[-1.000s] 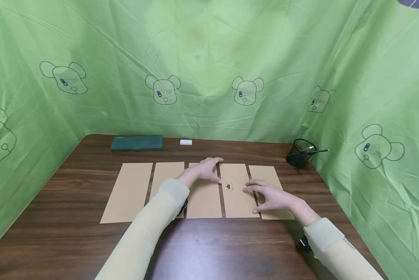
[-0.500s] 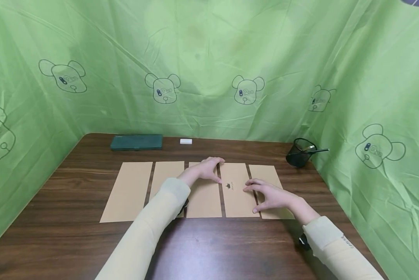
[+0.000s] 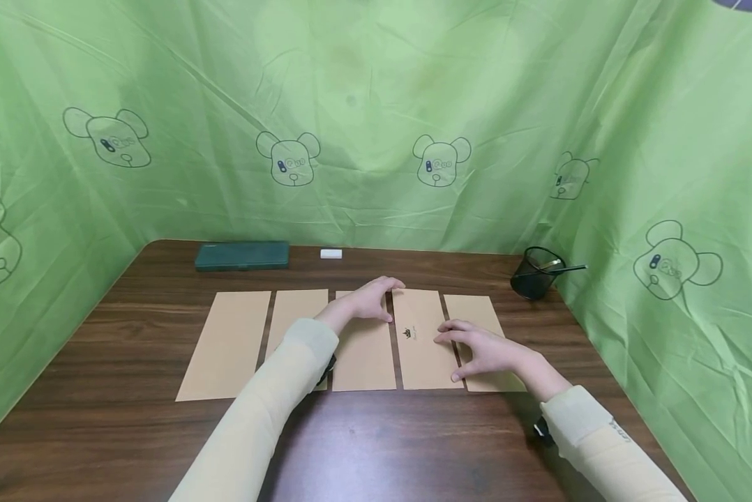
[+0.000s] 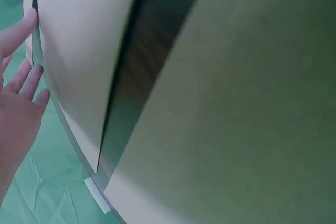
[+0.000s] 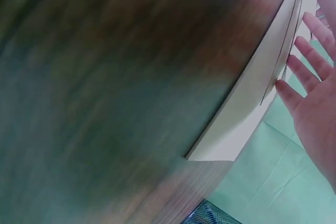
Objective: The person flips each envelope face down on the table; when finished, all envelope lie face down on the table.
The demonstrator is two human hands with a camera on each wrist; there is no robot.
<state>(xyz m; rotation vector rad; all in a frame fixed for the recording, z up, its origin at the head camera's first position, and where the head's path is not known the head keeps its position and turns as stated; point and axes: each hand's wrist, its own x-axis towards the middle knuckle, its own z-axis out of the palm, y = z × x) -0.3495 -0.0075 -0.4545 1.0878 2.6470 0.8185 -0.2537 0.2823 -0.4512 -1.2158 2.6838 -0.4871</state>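
Several flat tan rectangles of kraft paper or card lie in a row on the table; whether they are single sheets or thin booklets I cannot tell. One, second from the right, is a crown-printed tan rectangle [image 3: 420, 362]. My left hand [image 3: 366, 301] reaches over the middle tan rectangle [image 3: 363, 362], its thumb near the printed one's left edge and its fingers by the top edge. On the other side, my right hand [image 3: 484, 348] has spread fingers at the printed one's right side, partly covering the rightmost tan rectangle [image 3: 479, 312]. Both wrist views show relaxed, separated fingers.
A dark green case [image 3: 242, 256] and a white eraser-like block [image 3: 331, 254] stand along the back edge of the wooden table [image 3: 363, 446]. A black mesh pen holder [image 3: 533, 279] with pens is at the back right. Green curtains [image 3: 363, 84] surround the table.
The head view has shifted slightly. Both hands stay at the sides of the crown-printed rectangle, with hardly any movement.
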